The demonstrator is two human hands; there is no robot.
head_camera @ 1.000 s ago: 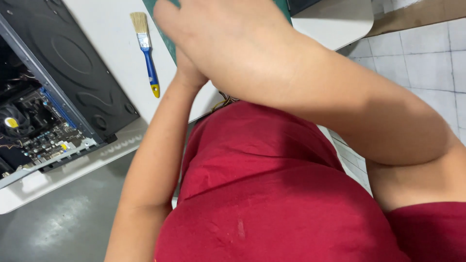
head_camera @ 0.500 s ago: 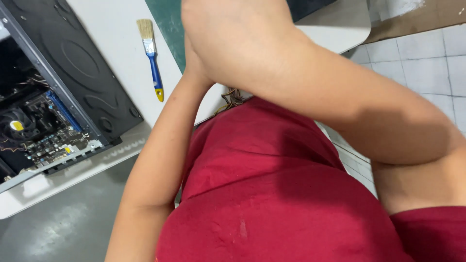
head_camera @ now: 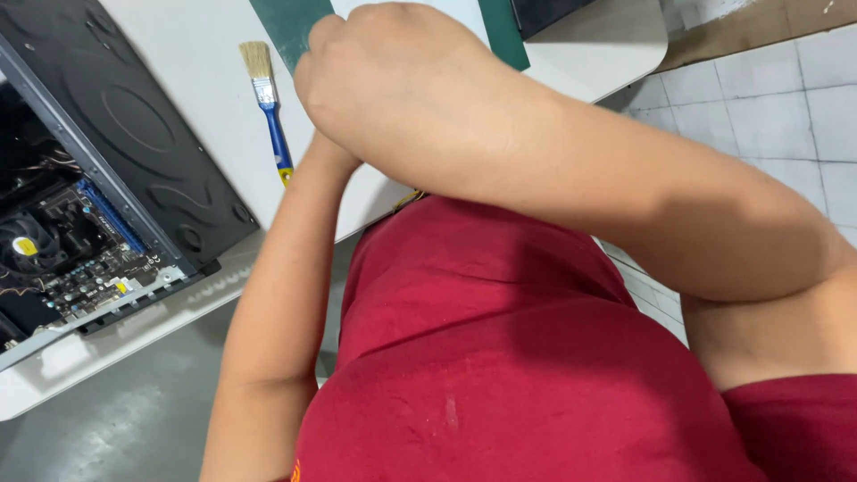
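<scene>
My right hand (head_camera: 393, 80) lies knuckles up over the edge of a dark green mat (head_camera: 284, 27) on the white table (head_camera: 201, 62), with the forearm crossing in front of my red shirt. Its fingers are curled under, and whatever they may hold is hidden. My left forearm (head_camera: 277, 295) rises from the bottom of the view and ends beneath the right hand, so my left hand is covered. A paintbrush (head_camera: 268, 98) with a blue handle and pale bristles lies just to the left of the hands.
An open black computer case (head_camera: 134, 134) lies on its side at the left, with its motherboard (head_camera: 80, 259) and a fan showing. A dark object (head_camera: 544, 11) sits at the table's far edge. The floor is white tile (head_camera: 786, 98) on the right and grey (head_camera: 107, 428) at the lower left.
My right hand has drawn a little toward me, so its knuckles are now fully in view. The brush and the case have not moved.
</scene>
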